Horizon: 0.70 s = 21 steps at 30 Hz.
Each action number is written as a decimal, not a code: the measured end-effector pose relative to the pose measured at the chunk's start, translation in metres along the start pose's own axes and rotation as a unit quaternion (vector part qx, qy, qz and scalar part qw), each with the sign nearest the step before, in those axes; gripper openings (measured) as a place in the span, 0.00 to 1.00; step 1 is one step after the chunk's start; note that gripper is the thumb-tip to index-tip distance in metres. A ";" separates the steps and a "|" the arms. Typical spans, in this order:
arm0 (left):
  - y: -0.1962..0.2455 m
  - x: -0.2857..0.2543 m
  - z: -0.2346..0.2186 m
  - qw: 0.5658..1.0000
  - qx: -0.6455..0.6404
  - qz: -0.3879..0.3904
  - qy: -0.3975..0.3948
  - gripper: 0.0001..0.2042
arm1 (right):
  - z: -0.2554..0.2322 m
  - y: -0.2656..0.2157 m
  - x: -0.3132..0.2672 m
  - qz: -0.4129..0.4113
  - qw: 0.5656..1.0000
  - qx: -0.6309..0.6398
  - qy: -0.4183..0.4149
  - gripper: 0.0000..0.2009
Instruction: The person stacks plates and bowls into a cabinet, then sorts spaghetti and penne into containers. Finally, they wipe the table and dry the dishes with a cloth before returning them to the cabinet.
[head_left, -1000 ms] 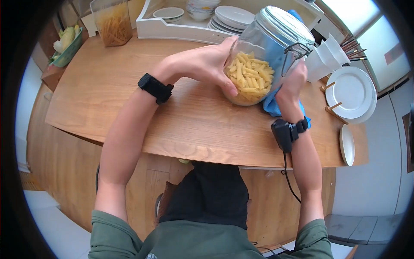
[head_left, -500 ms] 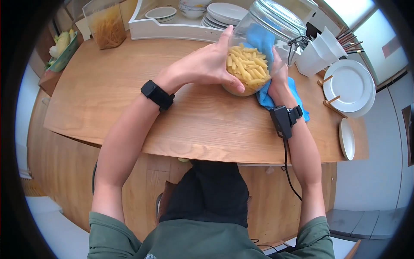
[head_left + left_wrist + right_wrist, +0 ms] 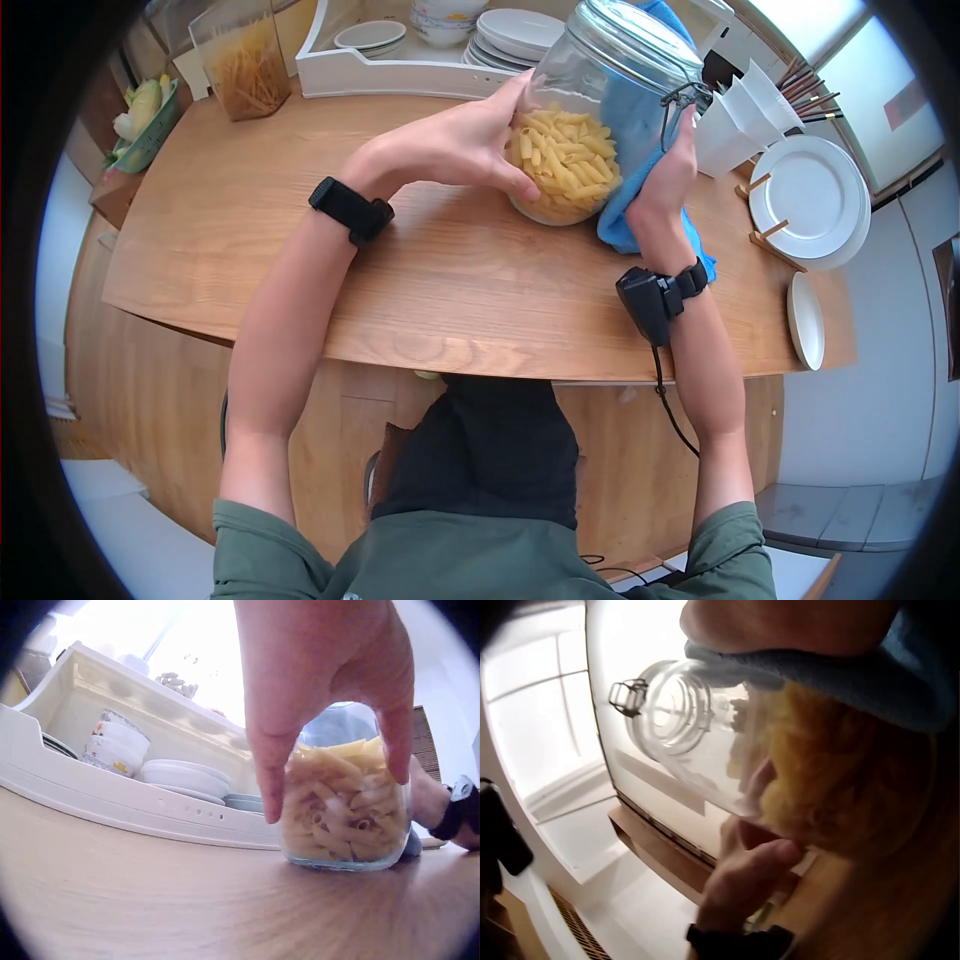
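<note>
A glass clip-top jar [image 3: 575,85] with a wire clasp, part filled with penne pasta [image 3: 563,155], stands on the wooden table. My left hand [image 3: 450,150] grips its left side, thumb in front and fingers behind; the left wrist view shows the hand [image 3: 322,667] spanning the jar. At the jar's right side my right hand [image 3: 664,190] holds a blue cloth [image 3: 620,218] against the glass. Part of the cloth shows through the jar and a loose end hangs by the wrist. The lid is down on top. The right fingertips are mostly hidden behind the jar and cloth.
Behind the jar is a white shelf tray [image 3: 400,80] with bowls and plates. To the right are white containers [image 3: 735,125] with chopsticks, plates in a wooden rack [image 3: 810,205] and a white dish [image 3: 804,322]. A spaghetti container [image 3: 240,70] and a green vegetable basket [image 3: 150,130] stand left.
The jar has shifted slightly left and back, both hands staying on it. My right hand slid with the cloth up and down the jar's right side.
</note>
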<state>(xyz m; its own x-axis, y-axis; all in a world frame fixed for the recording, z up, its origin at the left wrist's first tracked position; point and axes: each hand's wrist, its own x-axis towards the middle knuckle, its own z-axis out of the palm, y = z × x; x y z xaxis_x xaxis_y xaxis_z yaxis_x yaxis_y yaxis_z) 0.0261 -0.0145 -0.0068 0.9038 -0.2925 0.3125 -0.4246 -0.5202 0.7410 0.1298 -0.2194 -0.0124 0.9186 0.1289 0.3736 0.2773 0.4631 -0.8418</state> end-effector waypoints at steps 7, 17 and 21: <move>0.009 0.002 0.003 0.994 0.101 -0.024 0.024 0.57 | -0.018 0.035 0.014 0.165 0.982 -0.095 -0.012 0.18; 0.023 0.002 -0.005 0.995 0.000 -0.040 0.094 0.56 | 0.008 0.003 -0.012 0.031 0.998 0.038 -0.030 0.24; 0.022 0.002 -0.003 0.985 0.092 0.034 0.144 0.54 | 0.002 0.023 -0.003 0.114 0.989 -0.082 -0.043 0.24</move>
<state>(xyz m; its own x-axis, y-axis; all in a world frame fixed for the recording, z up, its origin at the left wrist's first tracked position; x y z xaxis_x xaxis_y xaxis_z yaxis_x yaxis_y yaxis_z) 0.0188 -0.0241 0.0116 0.8392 -0.1056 0.5335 -0.4639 -0.6510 0.6009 0.1329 -0.2073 -0.0320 0.9368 0.2919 0.1928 0.1140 0.2664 -0.9571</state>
